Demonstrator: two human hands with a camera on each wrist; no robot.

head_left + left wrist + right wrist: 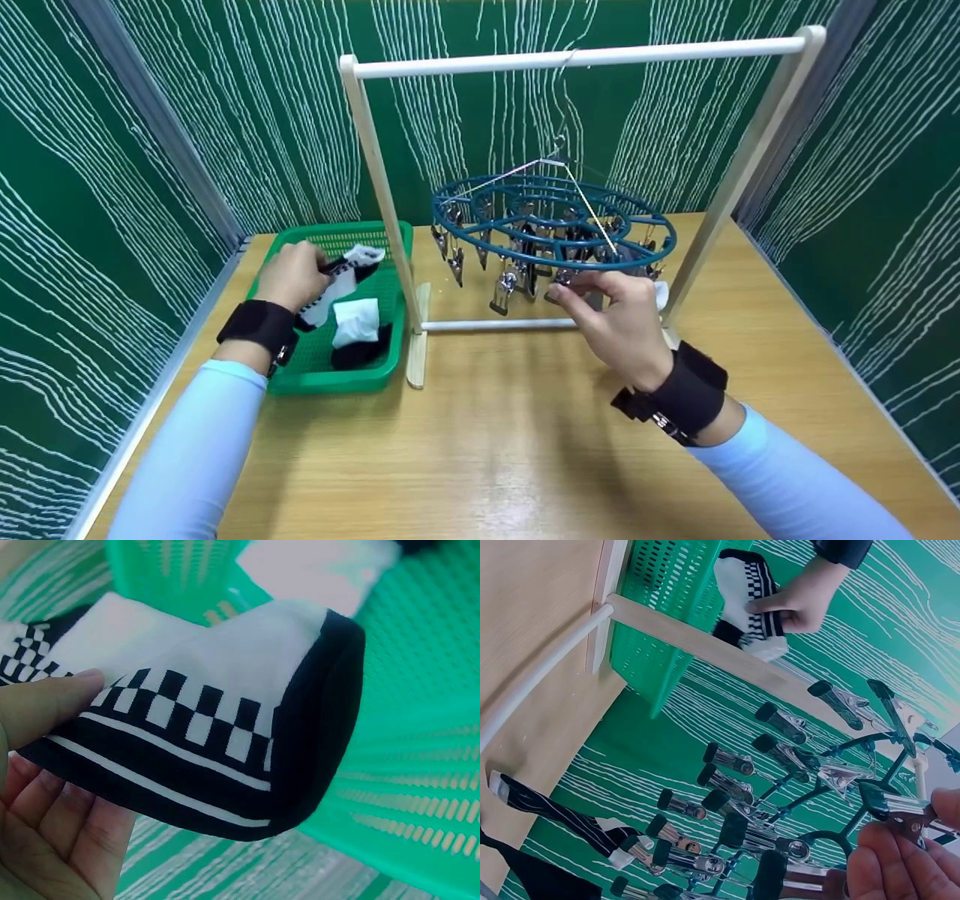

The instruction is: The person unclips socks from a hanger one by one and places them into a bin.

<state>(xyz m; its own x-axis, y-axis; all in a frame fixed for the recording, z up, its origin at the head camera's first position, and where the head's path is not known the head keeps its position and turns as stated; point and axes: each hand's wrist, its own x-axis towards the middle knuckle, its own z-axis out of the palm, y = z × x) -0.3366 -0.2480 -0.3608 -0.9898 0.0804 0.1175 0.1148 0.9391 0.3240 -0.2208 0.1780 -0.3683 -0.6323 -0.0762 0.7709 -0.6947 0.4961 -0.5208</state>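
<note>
Here the left grip [289, 276] pinches a checkered sock [202, 709], seemingly near mid-length, the right grip [624, 324] a clip [900, 806].

Sock [202, 712] is matt cloth; clip [906, 805] is shiny metal. Basket [330, 382] looks plastic, counter [487, 450] smooth glossy wood.

Both sides, by eye: behind the fingers [891, 860], broad black wristbands [257, 326] with silvery fittings [670, 428]; farther back, plain light-blue sleeves [196, 450].
</note>
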